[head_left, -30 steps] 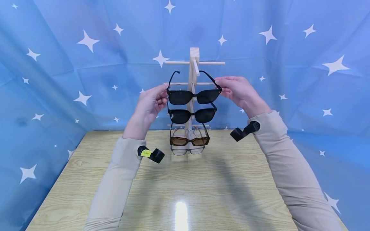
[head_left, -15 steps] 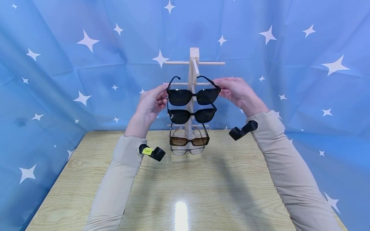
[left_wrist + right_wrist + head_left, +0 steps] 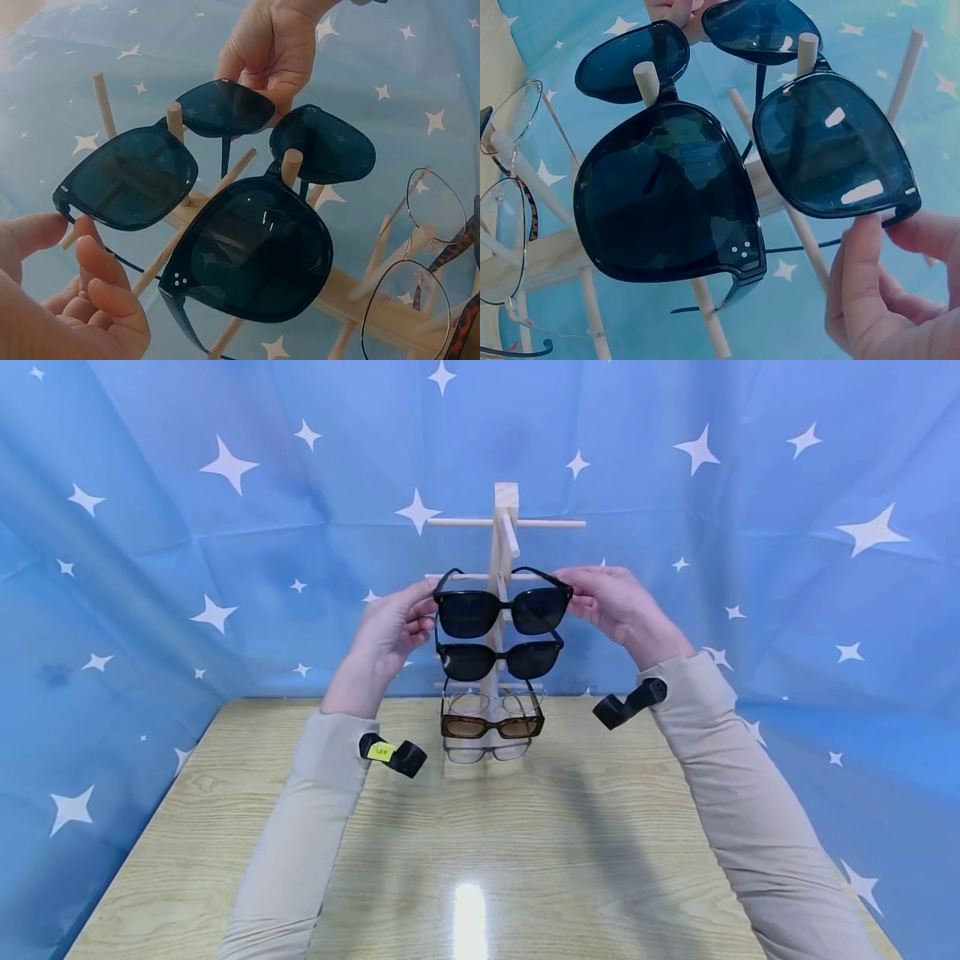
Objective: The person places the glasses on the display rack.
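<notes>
Black sunglasses (image 3: pixel 468 614) sit on the second level of a wooden glasses rack (image 3: pixel 506 497), lenses facing me. My left hand (image 3: pixel 390 631) pinches their left hinge corner between thumb and finger. At the opposite corner, my right hand (image 3: pixel 611 602) pinches the hinge in the same way. Both wrist views show the bridge of this pair at a peg (image 3: pixel 175 120), the temples stretching back past the crossbar. Just below hangs a second pair of black sunglasses (image 3: pixel 532 660), which neither hand touches.
Lower on the rack are thin wire-framed glasses (image 3: pixel 468 703), tortoiseshell sunglasses (image 3: pixel 465 727) and clear-lensed glasses (image 3: pixel 465 755). A top crossbar (image 3: pixel 551 524) juts out both sides above my hands. The rack stands on a wooden table (image 3: pixel 480 835) before a blue starry curtain (image 3: pixel 300 527).
The upper sunglasses have tilted, their temple tips dropping toward the crossbar and the lenses turning more upright. My right hand has shifted slightly down and left; the left hand has barely moved.
</notes>
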The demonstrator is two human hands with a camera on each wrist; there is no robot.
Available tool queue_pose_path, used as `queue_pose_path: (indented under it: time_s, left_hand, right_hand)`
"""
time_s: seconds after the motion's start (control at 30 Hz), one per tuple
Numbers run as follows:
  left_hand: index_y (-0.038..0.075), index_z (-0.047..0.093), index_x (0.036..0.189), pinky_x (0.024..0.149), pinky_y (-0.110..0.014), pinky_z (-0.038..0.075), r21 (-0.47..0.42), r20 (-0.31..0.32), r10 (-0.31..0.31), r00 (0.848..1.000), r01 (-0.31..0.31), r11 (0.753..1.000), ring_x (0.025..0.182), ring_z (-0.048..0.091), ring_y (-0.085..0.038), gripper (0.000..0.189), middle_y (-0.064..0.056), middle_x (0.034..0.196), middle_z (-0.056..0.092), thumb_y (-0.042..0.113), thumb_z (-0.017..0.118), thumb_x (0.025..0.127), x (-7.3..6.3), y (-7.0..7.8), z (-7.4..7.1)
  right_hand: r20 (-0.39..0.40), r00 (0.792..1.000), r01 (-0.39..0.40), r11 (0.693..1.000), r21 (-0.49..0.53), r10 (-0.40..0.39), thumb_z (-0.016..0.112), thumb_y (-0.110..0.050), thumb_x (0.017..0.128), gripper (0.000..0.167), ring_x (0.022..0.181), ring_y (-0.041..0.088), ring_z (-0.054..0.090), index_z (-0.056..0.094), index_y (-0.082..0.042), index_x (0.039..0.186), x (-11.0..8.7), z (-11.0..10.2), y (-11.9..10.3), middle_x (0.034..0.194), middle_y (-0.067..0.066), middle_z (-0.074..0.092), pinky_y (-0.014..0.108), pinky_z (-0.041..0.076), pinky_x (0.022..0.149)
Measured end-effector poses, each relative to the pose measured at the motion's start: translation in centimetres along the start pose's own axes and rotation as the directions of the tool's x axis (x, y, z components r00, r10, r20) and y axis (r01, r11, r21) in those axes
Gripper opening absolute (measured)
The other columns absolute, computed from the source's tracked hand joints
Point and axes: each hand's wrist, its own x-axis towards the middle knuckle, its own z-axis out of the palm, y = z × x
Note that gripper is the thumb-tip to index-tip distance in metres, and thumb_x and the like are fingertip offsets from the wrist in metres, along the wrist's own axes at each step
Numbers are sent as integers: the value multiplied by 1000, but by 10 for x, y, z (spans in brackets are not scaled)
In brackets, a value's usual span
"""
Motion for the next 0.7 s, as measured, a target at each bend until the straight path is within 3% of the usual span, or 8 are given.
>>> queue_pose_path:
  time_s: [0.1, 0.23, 0.4, 0.53, 0.7]
  left_hand:
    - [8, 60, 106, 51, -19, 37, 29, 9, -8, 1000, 7, 1000, 55, 47, -12, 25, 1, 69, 62, 23, 67, 88, 1, -2, -5]
    - [8, 63, 109, 53, -20, 38, 83, -2, -12, 1000, 12, 996, 57, 48, -12, 24, 2, 73, 64, 22, 65, 89, 1, -8, -18]
    - [6, 63, 113, 56, -20, 40, 177, -27, 41, 999, -35, 984, 61, 49, -11, 28, 2, 77, 64, 22, 64, 90, -3, -15, -32]
    - [4, 62, 118, 61, -20, 43, 298, -36, 102, 994, -87, 950, 64, 52, -11, 32, 2, 81, 64, 24, 61, 92, -10, -24, -41]
    - [4, 62, 119, 66, -21, 50, 460, -61, 187, 980, -139, 877, 67, 57, -10, 30, -4, 89, 66, 21, 57, 95, -19, -45, -54]
  right_hand:
    - [-15, 1000, 12, 1000, -13, -13, 63, -13, 90, 8, 64, 12, 59, 66, -6, 90, -3, -2, 3, 74, 3, 62, 18, 54, 62]
    - [-16, 999, 33, 999, -23, -33, 63, -16, 90, 16, 67, 12, 59, 58, -3, 99, -9, -8, 10, 76, 3, 60, 18, 55, 66]
    - [13, 998, 62, 998, -10, -62, 63, -17, 90, 19, 72, 13, 62, 58, -2, 102, -22, -17, 20, 81, 6, 63, 20, 55, 69]
    - [33, 996, 86, 996, 14, -87, 64, -15, 90, 13, 74, 14, 62, 64, -4, 97, -35, -26, 28, 85, 7, 64, 21, 55, 70]
    - [15, 993, 121, 993, -8, -121, 63, -15, 90, 10, 74, 12, 63, 66, -6, 94, -50, -34, 48, 85, 5, 66, 21, 55, 71]
